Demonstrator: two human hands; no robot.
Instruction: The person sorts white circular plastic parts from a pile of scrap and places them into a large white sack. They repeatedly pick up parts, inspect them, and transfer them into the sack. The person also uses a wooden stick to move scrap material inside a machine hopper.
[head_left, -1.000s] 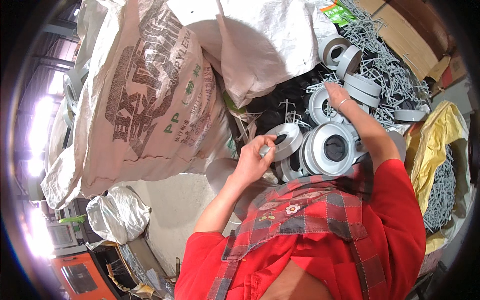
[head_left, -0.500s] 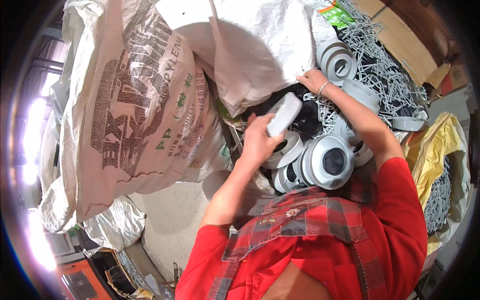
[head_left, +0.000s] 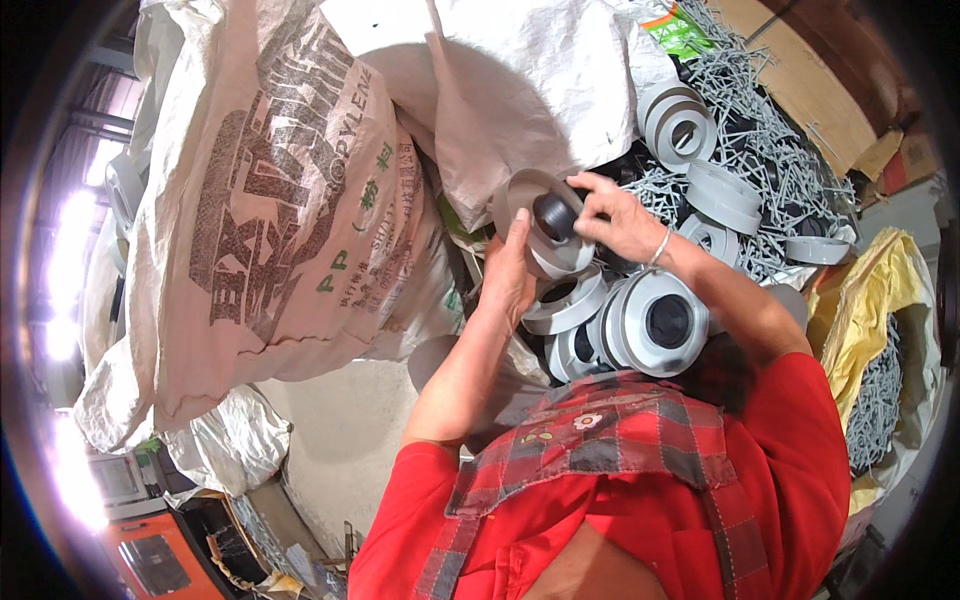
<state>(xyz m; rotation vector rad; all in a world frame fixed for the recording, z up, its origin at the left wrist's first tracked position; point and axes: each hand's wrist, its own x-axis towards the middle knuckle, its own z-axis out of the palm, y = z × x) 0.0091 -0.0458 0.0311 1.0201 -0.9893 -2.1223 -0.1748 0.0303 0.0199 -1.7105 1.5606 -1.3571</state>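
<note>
My left hand (head_left: 512,268) grips a grey flanged plastic ring (head_left: 512,196) by its near left side, thumb over the rim. A short black cylindrical piece (head_left: 556,216) sits at the ring's opening. My right hand (head_left: 622,224) has its fingers bent against that black piece from the right; whether it is fully inside the ring I cannot tell. Just below are similar grey rings: one lying tilted (head_left: 560,318), and a row on its side whose front ring (head_left: 636,322) has a black centre.
White woven sacks (head_left: 300,200) stand at left and behind. Stacked grey rings (head_left: 660,112) and a separate ring (head_left: 724,196) rest by a heap of thin grey plastic pieces (head_left: 775,170). At right is a yellow-lined sack (head_left: 858,300); an orange machine (head_left: 155,560) stands lower left.
My right hand has come back from the white sack to the black piece at the ring. The held ring has turned from edge-on, now showing its opening.
</note>
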